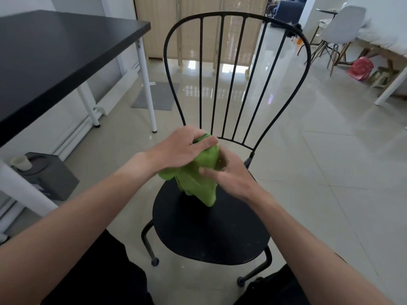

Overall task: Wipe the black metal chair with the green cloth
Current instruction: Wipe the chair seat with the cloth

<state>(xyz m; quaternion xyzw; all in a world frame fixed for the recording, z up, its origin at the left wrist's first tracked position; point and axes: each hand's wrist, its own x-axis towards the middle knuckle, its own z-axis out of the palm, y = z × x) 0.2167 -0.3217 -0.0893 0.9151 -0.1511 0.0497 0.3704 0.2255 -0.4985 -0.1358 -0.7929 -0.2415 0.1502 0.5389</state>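
Your left hand point(182, 148) and right hand point(229, 175) both clutch the bunched green cloth point(196, 175) above the rear of the black metal chair point(209, 234) seat, near the back spindles. The black table point(55, 53) edge stands left; bare tiled floor point(319, 161) lies right.

1. Floor point(330, 150): large pale glossy tiles, bright window glare reflected near the screen.
2. Black-top table point(55, 51) w/ white legs, left.
3. Grey bin point(52, 179) under it, small cup on lid.
4. Grey mat point(156, 95) beyond table leg.
5. Beige slatted screen point(198, 29) at back.
6. White shell chair point(343, 25) far right; red bag point(361, 68) on floor nearby.
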